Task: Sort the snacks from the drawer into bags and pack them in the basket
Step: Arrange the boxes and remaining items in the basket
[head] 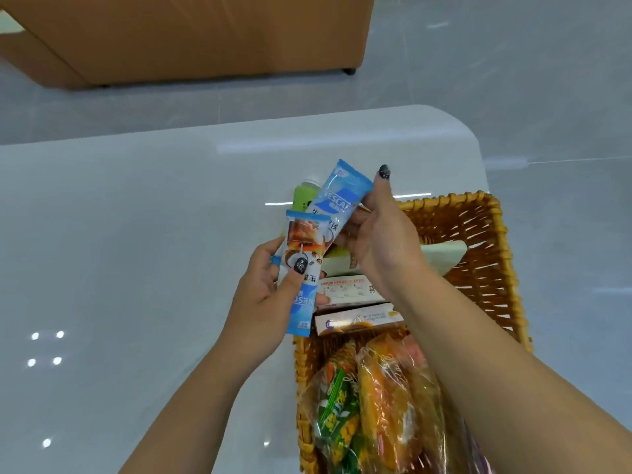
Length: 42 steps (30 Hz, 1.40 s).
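Above the near-left corner of the wicker basket (478,234), your left hand (263,295) holds one blue coffee sachet (302,268), thumb pressed across its printed front and fingers curled behind it, the packet standing nearly upright. Your right hand (379,234) pinches a second blue sachet (338,200) by its lower end, tilted up and to the right, with its bottom edge overlapping the top of the first. Just behind both packets a green bottle (302,195) with a pale cap stands on the glossy white table (136,234). Below your hands, inside the basket, lie two flat white boxes (355,302) side by side, with a pale folded bag (441,256) beyond them under your right wrist. At the basket's near end sit clear bags of snacks (369,405) in orange, yellow and green wrappers. Across the grey floor stands an orange sofa (188,35).
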Tool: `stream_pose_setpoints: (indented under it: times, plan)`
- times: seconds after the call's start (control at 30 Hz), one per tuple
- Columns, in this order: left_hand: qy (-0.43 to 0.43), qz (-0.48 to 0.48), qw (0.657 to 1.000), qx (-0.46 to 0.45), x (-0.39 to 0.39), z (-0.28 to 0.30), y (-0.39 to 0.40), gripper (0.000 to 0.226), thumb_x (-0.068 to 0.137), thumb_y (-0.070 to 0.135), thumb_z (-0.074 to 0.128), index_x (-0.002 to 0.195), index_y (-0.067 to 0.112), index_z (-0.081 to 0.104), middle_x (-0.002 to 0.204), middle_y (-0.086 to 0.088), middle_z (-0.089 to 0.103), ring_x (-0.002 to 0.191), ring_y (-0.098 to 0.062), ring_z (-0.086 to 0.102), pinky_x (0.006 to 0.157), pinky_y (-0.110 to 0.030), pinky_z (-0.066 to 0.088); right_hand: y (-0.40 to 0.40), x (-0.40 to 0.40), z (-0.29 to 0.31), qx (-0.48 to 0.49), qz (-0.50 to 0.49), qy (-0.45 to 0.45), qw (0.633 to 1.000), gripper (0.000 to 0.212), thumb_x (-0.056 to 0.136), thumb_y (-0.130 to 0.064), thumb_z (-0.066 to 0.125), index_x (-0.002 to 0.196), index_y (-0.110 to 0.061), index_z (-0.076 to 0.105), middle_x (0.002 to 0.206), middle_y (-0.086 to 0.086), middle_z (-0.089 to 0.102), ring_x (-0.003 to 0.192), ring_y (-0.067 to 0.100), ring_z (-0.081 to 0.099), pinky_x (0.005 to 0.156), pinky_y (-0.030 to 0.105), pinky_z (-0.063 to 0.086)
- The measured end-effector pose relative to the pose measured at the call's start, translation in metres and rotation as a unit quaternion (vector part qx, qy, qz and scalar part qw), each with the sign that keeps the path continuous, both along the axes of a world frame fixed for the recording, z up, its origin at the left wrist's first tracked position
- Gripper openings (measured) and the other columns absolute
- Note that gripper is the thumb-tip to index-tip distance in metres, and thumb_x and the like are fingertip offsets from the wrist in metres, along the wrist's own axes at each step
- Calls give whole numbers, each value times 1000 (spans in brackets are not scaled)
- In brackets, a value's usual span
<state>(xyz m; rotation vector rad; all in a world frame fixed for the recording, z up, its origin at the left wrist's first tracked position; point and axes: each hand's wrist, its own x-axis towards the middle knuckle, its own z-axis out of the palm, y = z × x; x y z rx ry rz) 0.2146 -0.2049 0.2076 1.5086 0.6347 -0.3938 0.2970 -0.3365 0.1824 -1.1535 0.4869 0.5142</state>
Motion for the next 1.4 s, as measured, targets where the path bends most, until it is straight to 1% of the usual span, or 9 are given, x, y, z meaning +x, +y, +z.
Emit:
stream_pose_setpoints:
  times: [0.13, 0.3, 0.43, 0.63, 0.8, 0.93, 1.17, 1.27, 1.4]
  plan:
    - [-6, -16, 998, 53, 3, 3, -7, 28, 97, 21, 54, 121, 35, 47, 106, -2, 72, 64, -14, 73, 47, -24, 55, -23, -23, -1, -108, -34, -34, 993, 10, 97, -13, 53, 100, -15, 63, 85, 2, 73, 77, 14, 71, 66, 31, 58]
    - [14, 56, 998, 29, -1, 3, -12, 25, 92, 15, 63, 114, 25, 56, 96, 12, 68, 65, 1, 69, 42, -16, 47, -54, -42, 1, -135, -91, -11, 987, 9, 96, -17, 56, 102, -19, 63, 89, 4, 73, 81, 15, 73, 70, 33, 58]
    - [13, 25, 999, 22, -12, 1, -18, 45, 85, 6, 71, 111, 41, 56, 103, 20, 63, 84, -1, 70, 52, -22, 54, -68, -53, 4, -136, -87, -8, 987, 5, 95, -19, 58, 96, -21, 62, 78, -4, 75, 79, 13, 73, 65, 27, 59]
    - [-4, -34, 990, 134, -25, -2, -31, 39, 79, 15, 79, 97, 39, 53, 102, 10, 69, 90, -12, 70, 49, -15, 52, -79, -60, 16, -104, -67, 4, 992, 15, 98, -22, 52, 111, -22, 61, 87, -5, 73, 77, 10, 72, 74, 38, 59]
    - [-25, -51, 978, 203, -25, 5, -32, 29, 77, 23, 81, 97, 31, 62, 88, 22, 59, 76, -1, 64, 48, -10, 49, -88, -62, 23, -165, -52, -16, 985, 32, 95, -16, 58, 123, -26, 46, 100, -3, 70, 77, 12, 73, 67, 36, 60]
    - [-31, 76, 985, 149, -12, 8, -29, 40, 78, 20, 80, 110, 23, 57, 88, 16, 62, 68, 5, 68, 47, -11, 49, -89, -70, 24, -128, -75, -6, 989, 24, 93, -13, 60, 115, -20, 54, 96, -3, 74, 82, 18, 74, 71, 43, 60]
    - [-30, 135, 990, 8, 7, 6, -30, 4, 90, 21, 66, 94, 23, 67, 76, 10, 74, 73, 3, 69, 56, -14, 52, -89, -86, 15, -57, -89, 29, 994, 20, 95, -15, 55, 112, -24, 58, 93, -3, 75, 80, 18, 74, 62, 33, 60]
    - [-16, 106, 993, 56, 12, 1, -33, 7, 86, 25, 71, 91, 24, 66, 83, 7, 74, 72, 5, 69, 52, -13, 51, -90, -86, 14, -76, -77, 11, 994, 17, 92, -13, 59, 108, -18, 58, 95, -2, 75, 87, 19, 73, 73, 40, 60]
    - [-32, -1, 981, 191, 16, -2, -37, 17, 82, 27, 76, 88, 29, 60, 84, 14, 65, 67, 8, 66, 50, -15, 52, -103, -82, 13, -185, -48, -52, 980, 8, 92, -13, 60, 92, -21, 61, 90, -6, 74, 82, 9, 72, 60, 28, 59]
